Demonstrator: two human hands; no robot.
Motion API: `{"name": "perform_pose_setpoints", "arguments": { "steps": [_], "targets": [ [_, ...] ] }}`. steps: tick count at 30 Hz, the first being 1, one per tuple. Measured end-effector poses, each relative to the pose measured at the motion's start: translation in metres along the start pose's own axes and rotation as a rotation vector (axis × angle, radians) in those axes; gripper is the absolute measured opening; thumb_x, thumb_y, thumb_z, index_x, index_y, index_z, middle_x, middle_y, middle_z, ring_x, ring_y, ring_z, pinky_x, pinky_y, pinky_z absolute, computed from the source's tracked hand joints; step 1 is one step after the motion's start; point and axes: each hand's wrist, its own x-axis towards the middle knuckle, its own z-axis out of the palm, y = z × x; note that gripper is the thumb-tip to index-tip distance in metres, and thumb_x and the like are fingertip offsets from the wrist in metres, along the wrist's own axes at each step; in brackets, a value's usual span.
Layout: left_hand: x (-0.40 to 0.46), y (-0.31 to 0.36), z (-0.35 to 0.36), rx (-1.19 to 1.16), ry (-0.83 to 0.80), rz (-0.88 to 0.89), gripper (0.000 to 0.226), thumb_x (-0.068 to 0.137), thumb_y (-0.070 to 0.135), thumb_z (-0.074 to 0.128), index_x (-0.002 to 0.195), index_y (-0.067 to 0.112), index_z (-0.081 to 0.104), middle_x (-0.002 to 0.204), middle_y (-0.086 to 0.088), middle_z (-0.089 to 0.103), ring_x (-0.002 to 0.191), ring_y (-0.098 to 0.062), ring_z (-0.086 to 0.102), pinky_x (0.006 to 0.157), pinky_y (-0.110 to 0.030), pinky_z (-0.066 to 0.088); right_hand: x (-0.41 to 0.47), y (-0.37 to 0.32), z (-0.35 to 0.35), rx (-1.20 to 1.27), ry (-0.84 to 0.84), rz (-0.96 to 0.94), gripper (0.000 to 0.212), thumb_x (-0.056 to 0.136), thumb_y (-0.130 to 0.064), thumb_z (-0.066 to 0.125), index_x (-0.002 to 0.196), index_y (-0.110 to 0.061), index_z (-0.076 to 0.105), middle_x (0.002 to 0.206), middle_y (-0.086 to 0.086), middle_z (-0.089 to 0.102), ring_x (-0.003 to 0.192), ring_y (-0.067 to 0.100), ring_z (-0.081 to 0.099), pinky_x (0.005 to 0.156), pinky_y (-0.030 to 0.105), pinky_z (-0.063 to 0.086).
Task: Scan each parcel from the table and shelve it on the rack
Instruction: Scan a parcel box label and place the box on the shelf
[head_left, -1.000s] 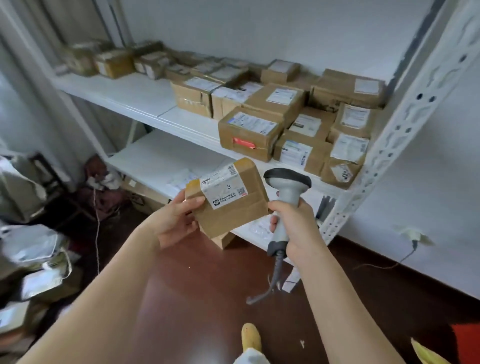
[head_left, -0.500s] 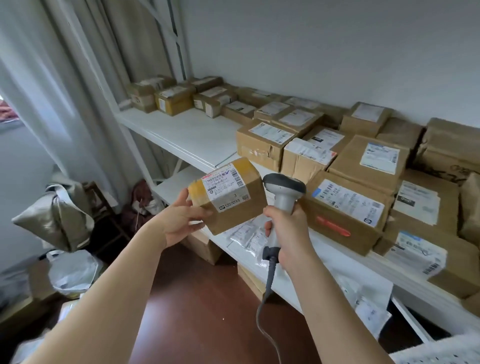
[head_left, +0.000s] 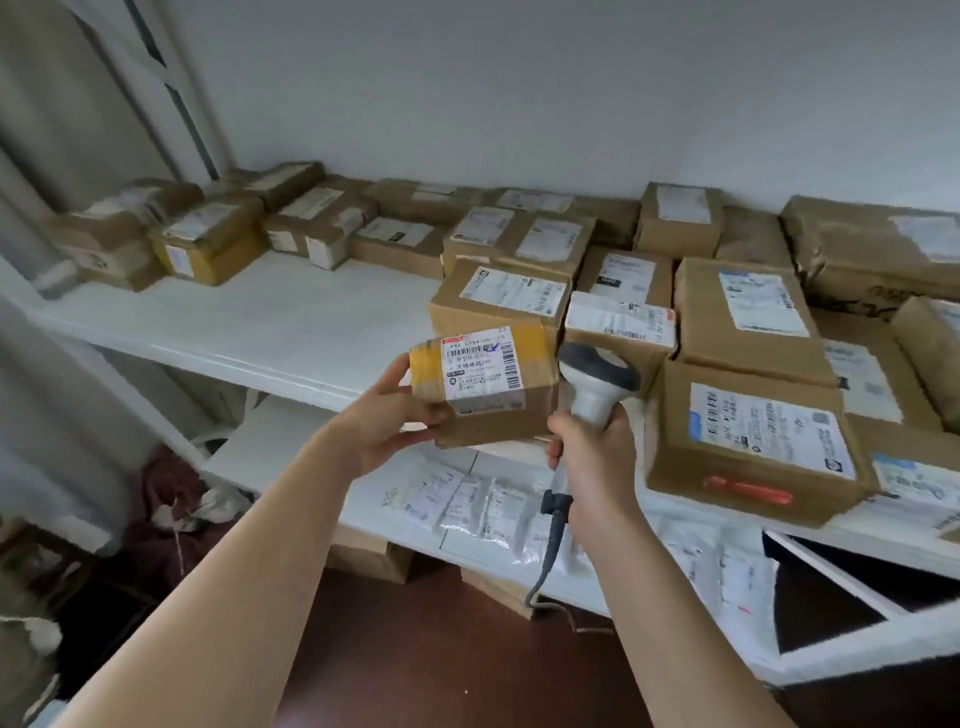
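Holding the small taped parcel (head_left: 483, 384) above the rack's upper shelf (head_left: 260, 322), the left hand (head_left: 384, 421) should set it flat on the bare spot, while the right hand (head_left: 597, 457) grips the scanner (head_left: 595, 384).

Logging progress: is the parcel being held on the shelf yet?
Not yet. The left hand holds the parcel in the air before the shelf.
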Motion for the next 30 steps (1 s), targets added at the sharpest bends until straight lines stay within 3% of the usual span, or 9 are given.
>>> {"name": "perform_pose_setpoints", "arguments": {
  "steps": [5,10,12,21,24,27,30],
  "targets": [
    [0.045,0.022,0.019,0.108,-0.225,-0.014,0.071,0.08,-0.019,0.045,0.115,0.042,0.059,0.103,0.001,0.07,0.087,-0.016,0.063,0.081,-0.034,0.054,-0.002,-0.001,-0.01,0.063,0.18,-0.1,0.025,0.09,0.001,0.059,0.106,-0.017,0.055,0.086,0.005,0.058,0.061,0.014,0.051,0.047,0.015,0.044],
    [0.067,0.021,0.044,0.193,-0.325,-0.044,0.07,0.077,-0.018,0.045,0.125,0.032,0.054,0.097,-0.011,0.064,0.092,-0.024,0.059,0.085,-0.039,0.058,-0.009,0.003,-0.034,0.086,0.306,-0.19,0.025,0.09,0.0,0.061,0.1,-0.023,0.055,0.084,0.002,0.057,0.064,0.012,0.051,0.055,0.019,0.046],
    [0.07,0.02,0.051,0.195,-0.348,-0.049,0.07,0.076,-0.018,0.046,0.124,0.032,0.055,0.092,-0.012,0.061,0.09,-0.026,0.057,0.089,-0.042,0.054,-0.008,0.003,-0.04,0.113,0.347,-0.204,0.031,0.089,0.001,0.06,0.099,-0.027,0.055,0.083,0.0,0.058,0.064,0.012,0.052,0.054,0.019,0.047],
    [0.067,0.018,0.086,0.146,-0.341,0.02,0.074,0.081,-0.021,0.056,0.135,0.027,0.04,0.09,-0.007,0.064,0.081,-0.018,0.06,0.07,-0.029,0.057,0.004,0.004,-0.058,0.125,0.338,-0.193,0.034,0.083,0.007,0.055,0.111,-0.013,0.054,0.087,0.009,0.054,0.068,0.019,0.047,0.049,0.016,0.043],
    [0.068,0.013,0.088,0.068,-0.292,-0.008,0.073,0.08,-0.002,0.074,0.135,0.024,0.032,0.106,-0.005,0.067,0.092,-0.017,0.065,0.076,-0.031,0.058,0.006,0.004,-0.061,0.105,0.317,-0.2,0.032,0.083,0.007,0.055,0.108,-0.013,0.054,0.086,0.008,0.054,0.07,0.019,0.047,0.049,0.016,0.044],
    [0.069,0.011,0.089,-0.014,-0.228,-0.08,0.077,0.079,0.026,0.077,0.139,0.017,0.029,0.125,-0.01,0.059,0.105,-0.019,0.062,0.076,-0.033,0.058,0.007,0.005,-0.063,0.126,0.304,-0.193,0.032,0.083,0.009,0.054,0.104,-0.014,0.054,0.084,0.008,0.053,0.068,0.019,0.046,0.049,0.016,0.043],
    [0.071,0.012,0.092,-0.005,-0.202,-0.085,0.075,0.081,0.029,0.075,0.139,0.013,0.03,0.127,-0.012,0.057,0.107,-0.019,0.061,0.08,-0.035,0.058,0.01,0.007,-0.065,0.134,0.287,-0.194,0.032,0.082,0.011,0.053,0.103,-0.013,0.052,0.082,0.011,0.051,0.065,0.019,0.045,0.049,0.016,0.043]
  ]
}}
